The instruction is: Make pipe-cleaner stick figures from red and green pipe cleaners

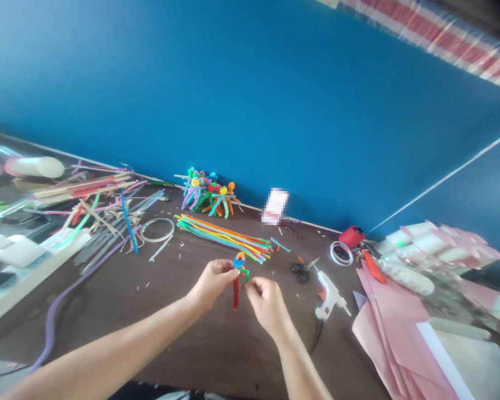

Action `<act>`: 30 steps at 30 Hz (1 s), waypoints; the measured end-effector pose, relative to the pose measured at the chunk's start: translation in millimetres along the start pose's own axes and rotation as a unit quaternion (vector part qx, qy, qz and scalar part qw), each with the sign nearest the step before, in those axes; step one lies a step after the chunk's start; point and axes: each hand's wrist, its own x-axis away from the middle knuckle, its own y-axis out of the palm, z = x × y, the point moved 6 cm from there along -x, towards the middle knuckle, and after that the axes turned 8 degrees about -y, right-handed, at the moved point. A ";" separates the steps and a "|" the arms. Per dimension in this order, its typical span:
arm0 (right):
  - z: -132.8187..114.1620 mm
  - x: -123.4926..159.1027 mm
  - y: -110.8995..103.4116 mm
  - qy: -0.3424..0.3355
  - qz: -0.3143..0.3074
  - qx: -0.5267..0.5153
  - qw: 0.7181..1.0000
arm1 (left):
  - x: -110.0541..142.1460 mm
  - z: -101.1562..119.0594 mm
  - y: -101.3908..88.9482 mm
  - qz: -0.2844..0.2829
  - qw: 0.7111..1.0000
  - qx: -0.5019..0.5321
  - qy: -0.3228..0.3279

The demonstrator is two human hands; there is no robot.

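Over the front middle of the dark table, my left hand (215, 279) pinches a small pipe cleaner figure (236, 291) below its head. The figure has a blue and orange head, a green arm and a red lower part that hangs down. Close on its right, my right hand (263, 294) is closed with fingertips at the end of the bent green arm. Behind my hands lies a bundle of colourful pipe cleaners (223, 236). Farther back, against the blue wall, stands a group of pipe cleaner figures (210, 194) in several colours.
Right of my hands lie black scissors (302, 272), a white glue gun (330, 295), a wire coil (341, 254) and pink sheets (394, 328). At left are another wire coil (157, 230), a heap of sticks and strips (87, 194) and a long purple pipe cleaner (54, 311).
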 end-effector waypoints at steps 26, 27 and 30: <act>19.1 -2.3 2.2 0.101 -0.022 -0.170 0.980 | -0.2 -5.6 8.6 -0.111 0.983 0.129 -0.072; 18.3 -2.3 2.6 0.094 -0.018 -0.154 0.983 | -0.2 -5.7 8.6 -0.099 0.985 0.127 -0.064; 13.6 -1.9 3.7 0.069 -0.017 -0.105 0.992 | 0.6 -4.1 8.4 -0.062 0.992 0.108 -0.036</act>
